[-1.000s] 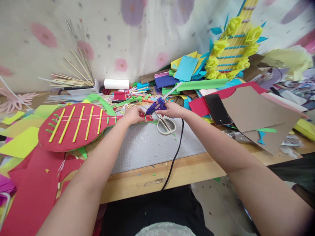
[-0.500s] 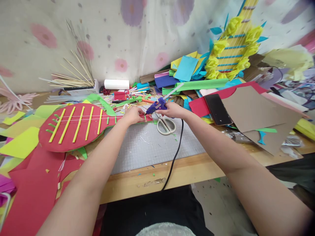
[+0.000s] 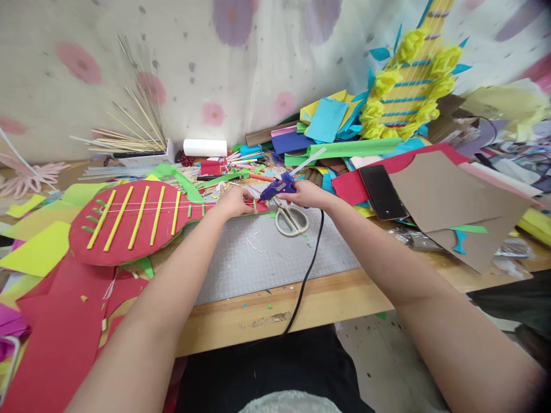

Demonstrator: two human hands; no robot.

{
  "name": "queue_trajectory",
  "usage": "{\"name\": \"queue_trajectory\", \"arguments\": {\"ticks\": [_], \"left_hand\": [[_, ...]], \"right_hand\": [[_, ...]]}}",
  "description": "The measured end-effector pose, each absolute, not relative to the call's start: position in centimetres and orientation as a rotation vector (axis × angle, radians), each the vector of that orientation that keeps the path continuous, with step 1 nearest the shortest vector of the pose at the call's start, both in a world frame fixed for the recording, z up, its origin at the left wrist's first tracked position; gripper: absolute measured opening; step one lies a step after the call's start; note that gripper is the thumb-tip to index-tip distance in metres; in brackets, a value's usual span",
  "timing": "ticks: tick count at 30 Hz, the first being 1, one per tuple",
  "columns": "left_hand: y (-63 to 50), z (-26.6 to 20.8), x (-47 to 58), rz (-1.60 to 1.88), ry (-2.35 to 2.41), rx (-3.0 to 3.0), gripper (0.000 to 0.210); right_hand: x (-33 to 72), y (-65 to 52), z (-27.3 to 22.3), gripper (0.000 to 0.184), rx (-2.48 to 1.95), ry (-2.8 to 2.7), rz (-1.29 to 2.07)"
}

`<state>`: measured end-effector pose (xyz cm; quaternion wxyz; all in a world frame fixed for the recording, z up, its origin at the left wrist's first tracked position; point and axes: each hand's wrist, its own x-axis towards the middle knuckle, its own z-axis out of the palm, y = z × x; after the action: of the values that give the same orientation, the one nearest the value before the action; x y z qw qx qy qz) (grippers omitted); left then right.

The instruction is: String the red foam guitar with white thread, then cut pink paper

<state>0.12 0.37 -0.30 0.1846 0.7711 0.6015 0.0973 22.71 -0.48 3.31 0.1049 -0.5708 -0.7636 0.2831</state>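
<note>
A red paper guitar (image 3: 146,229) lies flat at the left, with yellow strips across its body, short green strips along its neck and white strings running lengthwise. Near the neck's right end my left hand (image 3: 235,202) is closed on it, thumb and fingers bent; the exact grip is partly hidden. My right hand (image 3: 305,195) is wrapped round a purple glue gun (image 3: 279,186), whose nozzle points left, close to the neck's end. A glue stick (image 3: 309,162) sticks out of its back. Just below the gun, scissors (image 3: 291,221) with pale handles rest on the grey cutting mat (image 3: 262,258).
The gun's black cable (image 3: 307,272) runs across the mat and over the table edge. A phone (image 3: 383,192) lies at the right by grey-brown card (image 3: 456,195). Behind stand a yellow paper guitar (image 3: 404,97) and a box of sticks (image 3: 148,155). Red paper (image 3: 64,321) covers the left front.
The glue gun in my right hand has shifted slightly to the right, its nozzle now just past the last green strip. My left hand stays on the neck.
</note>
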Motion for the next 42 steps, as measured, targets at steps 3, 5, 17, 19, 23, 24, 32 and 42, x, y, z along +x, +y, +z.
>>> {"name": "queue_trajectory", "arguments": {"ticks": [3, 5, 17, 19, 23, 24, 32, 42], "left_hand": [[0.4, -0.4, 0.1, 0.292, 1.692, 2.176, 0.045], [0.4, -0.4, 0.0, 0.290, 1.700, 2.183, 0.044], [0.5, -0.6, 0.0, 0.302, 1.687, 2.180, 0.046], [0.5, -0.6, 0.0, 0.306, 1.682, 2.183, 0.045], [0.6, -0.5, 0.1, 0.290, 1.676, 2.180, 0.043], [0.6, -0.5, 0.1, 0.284, 1.679, 2.178, 0.043], [0.4, -0.1, 0.2, 0.272, 1.697, 2.161, 0.044], [0.3, -0.2, 0.2, 0.289, 1.713, 2.125, 0.042]], "right_hand": [[22.9, -0.5, 3.3, 0.037, -1.685, -2.242, 0.840], [22.7, -0.6, 3.4, 0.038, -1.661, -2.236, 0.866], [22.9, -0.4, 2.9, 0.037, -1.671, -2.200, 0.860], [22.7, -0.4, 2.9, 0.038, -1.666, -2.196, 0.875], [22.2, -0.3, 3.0, 0.036, -1.660, -2.192, 0.879], [22.2, -0.2, 2.9, 0.035, -1.658, -2.194, 0.881], [23.3, -0.4, 3.0, 0.037, -1.695, -2.161, 0.879], [26.4, -1.1, -2.0, 0.043, -1.845, -1.740, 0.501]]}}
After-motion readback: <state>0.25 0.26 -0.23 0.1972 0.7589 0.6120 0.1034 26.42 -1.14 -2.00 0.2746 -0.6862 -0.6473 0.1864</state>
